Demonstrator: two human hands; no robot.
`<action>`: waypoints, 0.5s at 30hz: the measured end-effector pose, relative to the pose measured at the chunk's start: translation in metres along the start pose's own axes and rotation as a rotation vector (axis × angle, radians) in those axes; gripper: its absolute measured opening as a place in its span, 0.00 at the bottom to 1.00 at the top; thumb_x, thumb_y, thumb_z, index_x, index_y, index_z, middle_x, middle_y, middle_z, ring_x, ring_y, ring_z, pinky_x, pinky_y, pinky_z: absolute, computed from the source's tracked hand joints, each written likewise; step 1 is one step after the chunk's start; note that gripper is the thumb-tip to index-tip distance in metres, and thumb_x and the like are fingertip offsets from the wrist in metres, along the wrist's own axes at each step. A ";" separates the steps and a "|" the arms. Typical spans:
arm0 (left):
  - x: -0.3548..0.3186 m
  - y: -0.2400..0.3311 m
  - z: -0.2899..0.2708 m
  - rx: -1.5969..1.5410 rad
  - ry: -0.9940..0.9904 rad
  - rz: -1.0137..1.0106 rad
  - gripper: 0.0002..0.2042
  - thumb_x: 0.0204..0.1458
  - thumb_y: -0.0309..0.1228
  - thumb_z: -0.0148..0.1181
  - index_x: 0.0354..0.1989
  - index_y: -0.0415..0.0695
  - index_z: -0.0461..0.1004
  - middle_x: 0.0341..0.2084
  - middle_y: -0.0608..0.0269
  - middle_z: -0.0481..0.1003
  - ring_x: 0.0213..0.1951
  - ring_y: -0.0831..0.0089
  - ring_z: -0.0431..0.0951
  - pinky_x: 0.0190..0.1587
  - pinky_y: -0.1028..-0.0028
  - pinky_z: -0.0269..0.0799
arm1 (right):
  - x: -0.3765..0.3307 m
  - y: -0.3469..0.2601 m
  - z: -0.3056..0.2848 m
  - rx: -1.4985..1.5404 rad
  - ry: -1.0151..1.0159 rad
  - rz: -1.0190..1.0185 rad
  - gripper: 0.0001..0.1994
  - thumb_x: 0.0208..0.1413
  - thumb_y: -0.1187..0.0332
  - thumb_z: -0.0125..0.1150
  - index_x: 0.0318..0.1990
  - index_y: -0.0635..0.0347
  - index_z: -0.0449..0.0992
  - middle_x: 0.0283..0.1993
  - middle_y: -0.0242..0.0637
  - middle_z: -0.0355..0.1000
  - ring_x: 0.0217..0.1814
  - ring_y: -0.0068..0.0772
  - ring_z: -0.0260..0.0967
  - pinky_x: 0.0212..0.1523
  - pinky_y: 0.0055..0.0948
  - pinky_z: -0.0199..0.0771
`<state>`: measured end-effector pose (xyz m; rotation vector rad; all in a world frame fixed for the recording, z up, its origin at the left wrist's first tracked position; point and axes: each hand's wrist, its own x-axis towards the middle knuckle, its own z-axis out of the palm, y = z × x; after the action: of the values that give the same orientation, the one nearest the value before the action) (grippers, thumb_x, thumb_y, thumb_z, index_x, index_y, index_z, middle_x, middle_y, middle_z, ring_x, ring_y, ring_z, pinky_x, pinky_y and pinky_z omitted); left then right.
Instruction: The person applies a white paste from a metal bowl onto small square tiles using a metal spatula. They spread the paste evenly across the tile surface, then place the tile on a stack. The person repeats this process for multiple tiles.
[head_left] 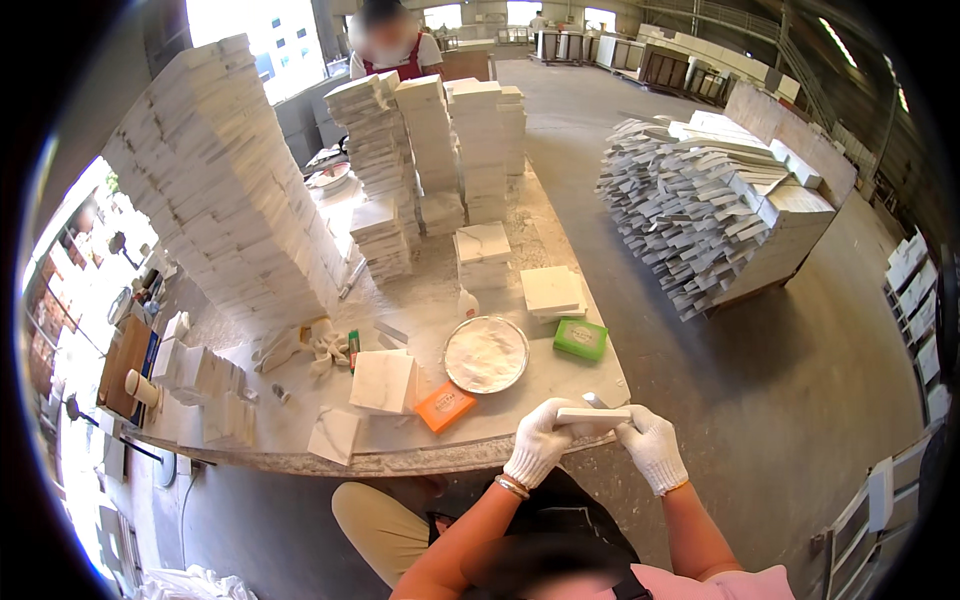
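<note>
Both my hands wear white knit gloves and hold a white stone tile point(594, 415) between them, just off the table's near right edge. My left hand point(541, 440) is closed on the tile's left end. At its right end, my right hand point(654, 447) grips it too. The tile is seen nearly edge-on, so its faces are mostly hidden. Beyond the hands stands a round bowl point(447, 350) filled with white powder or paste. An orange rectangular block point(445, 406) lies in front of the bowl, and a green one point(580, 339) lies to its right.
Marble tiles point(383, 381) rest left of the orange block. A tall tile stack point(215, 190) rises at the left, with more stacks point(432, 135) at the back. Behind the table is another person point(400, 50). A loaded pallet point(700, 210) stands to the right.
</note>
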<state>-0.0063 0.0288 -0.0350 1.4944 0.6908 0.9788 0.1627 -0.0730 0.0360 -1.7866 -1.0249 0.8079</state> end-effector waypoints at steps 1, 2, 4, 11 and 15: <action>-0.004 0.002 -0.002 -0.009 0.037 -0.005 0.11 0.51 0.18 0.66 0.43 0.38 0.75 0.36 0.65 0.80 0.39 0.79 0.77 0.45 0.75 0.75 | -0.003 -0.007 0.001 0.053 -0.028 0.041 0.11 0.59 0.70 0.61 0.45 0.66 0.79 0.28 0.34 0.76 0.25 0.17 0.69 0.28 0.21 0.70; -0.007 0.005 -0.003 -0.021 0.075 -0.008 0.12 0.51 0.17 0.66 0.44 0.38 0.75 0.37 0.64 0.80 0.40 0.78 0.77 0.46 0.75 0.76 | -0.006 -0.013 -0.001 0.104 -0.055 0.080 0.11 0.59 0.70 0.61 0.45 0.66 0.79 0.27 0.34 0.76 0.24 0.18 0.69 0.27 0.21 0.69; -0.009 0.020 -0.006 -0.140 0.124 -0.071 0.14 0.49 0.14 0.66 0.44 0.37 0.74 0.38 0.63 0.80 0.41 0.78 0.78 0.45 0.75 0.76 | -0.016 -0.029 -0.017 0.218 -0.022 0.131 0.12 0.59 0.69 0.59 0.46 0.66 0.78 0.26 0.33 0.75 0.22 0.19 0.69 0.25 0.20 0.68; -0.024 0.038 -0.010 -0.776 0.195 -0.326 0.14 0.59 0.30 0.65 0.51 0.38 0.74 0.43 0.66 0.79 0.43 0.78 0.77 0.49 0.75 0.74 | -0.026 -0.019 -0.058 0.336 0.170 0.044 0.12 0.64 0.64 0.58 0.47 0.63 0.74 0.30 0.34 0.77 0.25 0.21 0.71 0.25 0.20 0.70; -0.039 0.031 -0.014 -0.985 0.151 -0.507 0.15 0.62 0.31 0.61 0.54 0.40 0.73 0.45 0.64 0.78 0.45 0.72 0.80 0.51 0.67 0.79 | -0.031 -0.021 -0.051 0.340 0.058 -0.004 0.08 0.67 0.67 0.54 0.47 0.60 0.74 0.35 0.34 0.79 0.33 0.23 0.77 0.33 0.22 0.74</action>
<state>-0.0408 -0.0029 -0.0121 0.3585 0.5222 0.8373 0.1855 -0.1144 0.0783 -1.5080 -0.7993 0.8665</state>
